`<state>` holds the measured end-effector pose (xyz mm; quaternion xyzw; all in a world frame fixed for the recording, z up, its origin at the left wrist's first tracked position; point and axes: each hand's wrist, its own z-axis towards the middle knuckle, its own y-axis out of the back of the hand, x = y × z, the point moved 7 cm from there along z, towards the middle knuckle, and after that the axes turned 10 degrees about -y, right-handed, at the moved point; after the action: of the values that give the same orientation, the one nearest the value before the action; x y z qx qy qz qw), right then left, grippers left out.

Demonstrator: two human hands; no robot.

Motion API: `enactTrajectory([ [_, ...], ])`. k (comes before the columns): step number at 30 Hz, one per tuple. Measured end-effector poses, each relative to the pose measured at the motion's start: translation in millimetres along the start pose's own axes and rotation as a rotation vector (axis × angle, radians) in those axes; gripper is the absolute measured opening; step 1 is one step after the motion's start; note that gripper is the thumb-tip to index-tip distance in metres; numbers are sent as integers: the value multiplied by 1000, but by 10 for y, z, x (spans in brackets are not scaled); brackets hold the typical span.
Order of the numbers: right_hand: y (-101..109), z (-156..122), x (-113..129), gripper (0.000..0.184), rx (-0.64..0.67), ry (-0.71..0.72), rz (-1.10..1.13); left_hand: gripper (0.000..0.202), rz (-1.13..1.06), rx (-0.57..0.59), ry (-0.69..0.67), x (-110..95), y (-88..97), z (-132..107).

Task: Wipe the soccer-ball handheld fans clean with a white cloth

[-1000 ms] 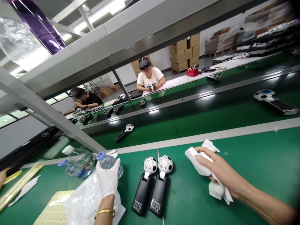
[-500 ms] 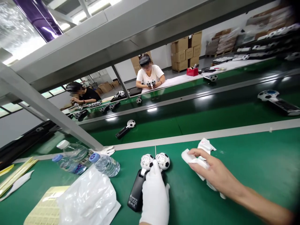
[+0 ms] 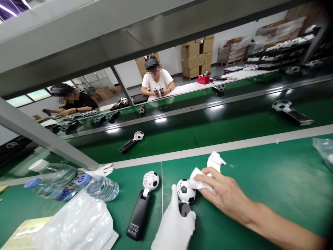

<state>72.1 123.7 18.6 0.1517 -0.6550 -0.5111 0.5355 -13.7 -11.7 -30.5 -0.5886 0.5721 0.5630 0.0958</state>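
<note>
Along the near green belt, from the left, a cream sheet (image 3: 23, 236) is lying under the edge of a clear plastic bag (image 3: 74, 222). Two water bottles (image 3: 59, 184) are lying on their sides behind it, and a spare white glove (image 3: 101, 170) is resting just beyond them. A black fan (image 3: 137, 218) with a soccer-ball head is now lying alone on the belt, because its twin has just been lifted away.

That second fan (image 3: 186, 191) is now up off the belt, gripped in the gloved left hand (image 3: 173, 227). The hand is closed around its dark handle, which is pointing toward the camera and is mostly hidden. The bare right hand (image 3: 229, 198) has come in beside it, its fingers half curled on a white cloth (image 3: 200, 180) and pressing the cloth against the ball's upper right side.

A second clear bag (image 3: 324, 151) is sitting at the right edge. Beyond the belts, two co-workers (image 3: 70, 102) (image 3: 156, 76) are sitting with their hands on similar fans, and stacked cartons (image 3: 192, 59) are standing behind them.
</note>
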Motion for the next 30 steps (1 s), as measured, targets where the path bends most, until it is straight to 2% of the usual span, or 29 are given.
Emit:
enactTrajectory([
  [3,-88,-19,124,27,35,87,-163,84,-29,84,61,-56,5,-13],
  [6,-95,26,120,24,21,101,-257,85,-38,119,89,-131,25,-42],
  [10,-31,83,65,23,-10,88,-250,84,-37,128,115,-183,31,-67],
  [16,-58,76,133,25,23,120,-269,84,-30,132,147,-171,40,-69],
  [26,-72,99,117,24,-9,124,-254,86,-21,151,128,-147,28,-36],
  [30,-70,91,164,26,1,168,-276,86,-9,159,107,-129,27,-29],
])
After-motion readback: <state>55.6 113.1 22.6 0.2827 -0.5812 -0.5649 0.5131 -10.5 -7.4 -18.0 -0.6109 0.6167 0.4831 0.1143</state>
